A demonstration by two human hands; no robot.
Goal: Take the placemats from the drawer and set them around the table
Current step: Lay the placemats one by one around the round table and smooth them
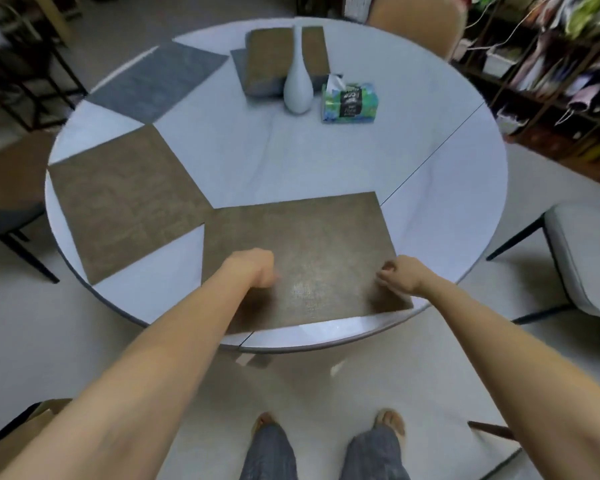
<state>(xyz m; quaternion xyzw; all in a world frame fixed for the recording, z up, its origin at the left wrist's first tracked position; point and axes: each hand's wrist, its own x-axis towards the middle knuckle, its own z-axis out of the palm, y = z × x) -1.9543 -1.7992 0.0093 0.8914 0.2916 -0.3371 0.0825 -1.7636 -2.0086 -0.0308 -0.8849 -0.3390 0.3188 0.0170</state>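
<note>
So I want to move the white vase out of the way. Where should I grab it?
Grip the white vase around its narrow neck from above. It stands upright and tapers from a wide, rounded base, so the neck likely fits a hand best. A second hand under the base would steady it.

The right half of the worktop [447,161] is left bare and open to reach. The far middle is blocked by a tall white vase [298,74], a tissue pack [350,102] beside it, and stacked placemats [274,60] behind.

Home dining area: round table [430,150], chairs [582,258], cluttered shelves [551,64].
</note>
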